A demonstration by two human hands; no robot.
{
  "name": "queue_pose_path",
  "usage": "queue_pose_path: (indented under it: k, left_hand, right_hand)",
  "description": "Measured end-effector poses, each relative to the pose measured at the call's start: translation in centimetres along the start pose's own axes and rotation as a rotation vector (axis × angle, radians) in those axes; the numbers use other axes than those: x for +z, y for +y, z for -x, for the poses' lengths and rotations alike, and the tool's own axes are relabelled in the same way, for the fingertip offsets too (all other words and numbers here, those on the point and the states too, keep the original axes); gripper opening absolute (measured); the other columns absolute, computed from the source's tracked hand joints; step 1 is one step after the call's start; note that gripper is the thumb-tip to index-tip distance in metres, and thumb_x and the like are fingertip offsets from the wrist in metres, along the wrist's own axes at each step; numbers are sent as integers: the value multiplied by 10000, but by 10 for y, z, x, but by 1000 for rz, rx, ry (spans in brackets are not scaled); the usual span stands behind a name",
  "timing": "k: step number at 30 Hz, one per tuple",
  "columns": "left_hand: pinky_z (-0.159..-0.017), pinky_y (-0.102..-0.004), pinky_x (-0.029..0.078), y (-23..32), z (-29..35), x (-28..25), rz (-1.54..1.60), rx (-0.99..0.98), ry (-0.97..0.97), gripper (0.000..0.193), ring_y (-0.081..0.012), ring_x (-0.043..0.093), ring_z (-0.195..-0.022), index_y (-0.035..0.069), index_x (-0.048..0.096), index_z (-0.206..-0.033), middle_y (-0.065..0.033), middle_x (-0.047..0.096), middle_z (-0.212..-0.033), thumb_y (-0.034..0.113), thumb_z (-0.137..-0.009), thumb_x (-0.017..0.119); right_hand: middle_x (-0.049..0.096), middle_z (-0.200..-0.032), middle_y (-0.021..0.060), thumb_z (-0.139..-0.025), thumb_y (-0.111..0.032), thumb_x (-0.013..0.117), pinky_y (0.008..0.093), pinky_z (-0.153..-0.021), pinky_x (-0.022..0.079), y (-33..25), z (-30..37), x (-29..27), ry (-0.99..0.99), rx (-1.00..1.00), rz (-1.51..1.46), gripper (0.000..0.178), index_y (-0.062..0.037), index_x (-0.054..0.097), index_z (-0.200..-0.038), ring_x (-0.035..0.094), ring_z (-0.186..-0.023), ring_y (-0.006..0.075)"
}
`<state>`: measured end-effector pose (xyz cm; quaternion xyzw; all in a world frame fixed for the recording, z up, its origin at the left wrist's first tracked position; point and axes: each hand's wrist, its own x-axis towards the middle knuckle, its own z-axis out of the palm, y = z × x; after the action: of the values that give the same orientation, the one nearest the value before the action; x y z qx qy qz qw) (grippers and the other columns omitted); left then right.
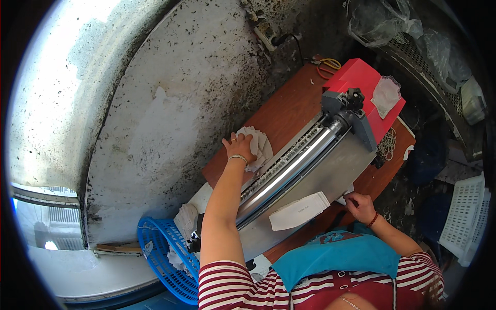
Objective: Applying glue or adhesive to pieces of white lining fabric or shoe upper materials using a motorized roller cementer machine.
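Note:
My left hand (pixel 242 148) lies over a loose pile of cream-coloured flat pieces (pixel 263 145) on the table, beyond the machine's roller. Its fingers are spread on the pile. My right hand (pixel 360 208) is at the machine's near side, fingers pinched on the edge of a white flat piece (pixel 347 195); most of that piece is hidden. Between my arms, a neat stack of white pieces (pixel 299 211) with small print rests on the metal plate (pixel 330 170). A shiny steel roller (pixel 289 165) runs across the red-ended machine (pixel 356 77).
The machine stands on a brown wooden table (pixel 289 106) against a stained wall (pixel 170 98). At lower left is a blue plastic basket (pixel 163 263) beside more pale pieces. A white basket (pixel 462 219) stands at right. A cream scrap (pixel 386 96) lies on the red housing.

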<state>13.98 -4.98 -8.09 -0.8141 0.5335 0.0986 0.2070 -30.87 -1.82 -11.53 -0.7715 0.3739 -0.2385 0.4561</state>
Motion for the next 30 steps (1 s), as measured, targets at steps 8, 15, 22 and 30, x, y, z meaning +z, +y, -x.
queue_pose_path:
  k: [8, 15, 22, 30]
  left_hand:
    - [-1053, -567, 231, -2, -4, 6, 132, -16, -45, 864, -313, 284, -1382, 288, 472, -1371, -54, 420, -1425, 495, -589, 775]
    - [-1013, -498, 351, -48, -39, 39, 707, -194, 51, 422, -307, 488, -1220, 220, 631, -1197, -61, 510, -1374, 326, -791, 602]
    - [-969, -457, 432, -37, -27, 24, 448, -155, 217, 271, -309, 524, -1158, 156, 706, -1035, -84, 546, -1265, 197, -778, 630]
    - [-971, -502, 392, -19, -15, 15, 313, -145, 198, 396, -298, 540, -1140, 158, 639, -1133, -92, 528, -1229, 212, -743, 683]
  right_hand:
    - [684, -811, 159, -819, -37, 607, 343, -624, 540, 25, 3, 0, 24, 55, 55, 127, -19, 662, -932, 686, -703, 282]
    - [677, -780, 158, -821, -44, 605, 355, -613, 534, 37, 1, -5, 104, 56, 112, 120, -31, 659, -928, 681, -685, 293]
    - [682, -809, 149, -828, -60, 605, 359, -619, 532, 36, 12, 2, 63, 101, 80, 119, -36, 658, -933, 680, -693, 295]
    - [686, -884, 146, -830, -61, 604, 354, -646, 538, 38, 28, 3, 42, 111, 37, 123, -29, 654, -938, 680, -725, 294]
